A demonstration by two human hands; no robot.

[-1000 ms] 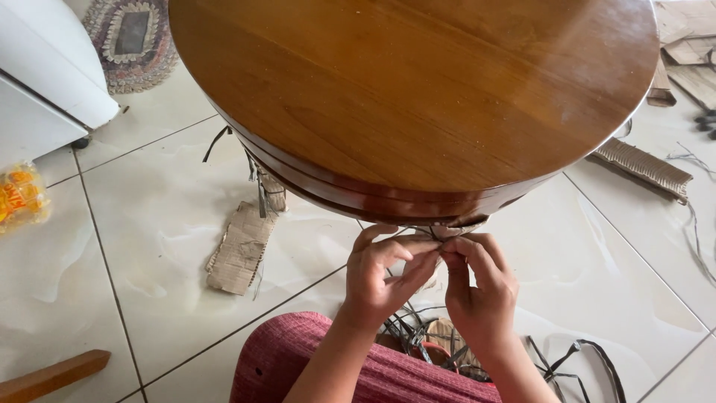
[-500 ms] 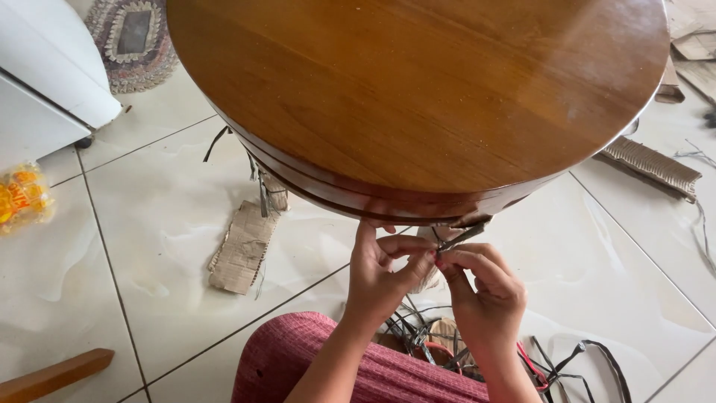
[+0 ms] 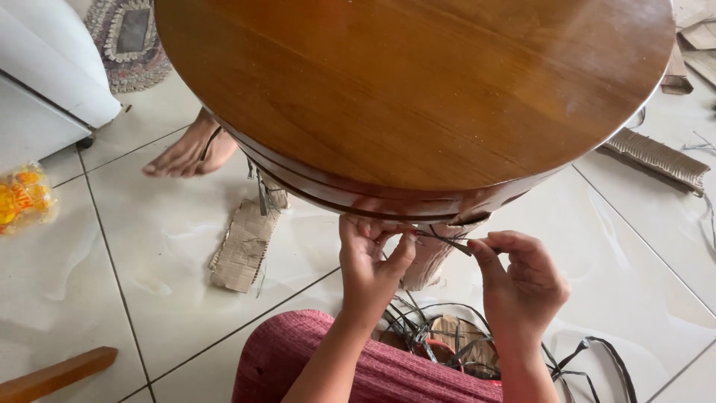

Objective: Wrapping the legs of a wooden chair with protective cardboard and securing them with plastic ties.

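A round brown wooden tabletop (image 3: pixel 418 82) fills the upper middle of the head view. Just under its near rim, my left hand (image 3: pixel 371 265) pinches one end of a thin dark strip (image 3: pixel 447 240), thumb and fingers closed on it. My right hand (image 3: pixel 522 280) grips the other end of the same strip slightly to the right, fingers curled. The strip runs between the two hands, close below the table edge. Beneath the hands lies a tangle of dark strips (image 3: pixel 440 336) on the floor, partly hidden by my wrists.
A bare foot (image 3: pixel 190 149) rests on the tiled floor left of the table. A torn cardboard piece (image 3: pixel 246 246) lies near it. A corrugated piece (image 3: pixel 656 157) sits at right, a yellow packet (image 3: pixel 22 198) and a white appliance (image 3: pixel 45 75) at left, red fabric (image 3: pixel 335 366) below.
Both hands have spread apart, the right one moving right and drawing the strip out. The view has shifted, so the bare foot now shows at left.
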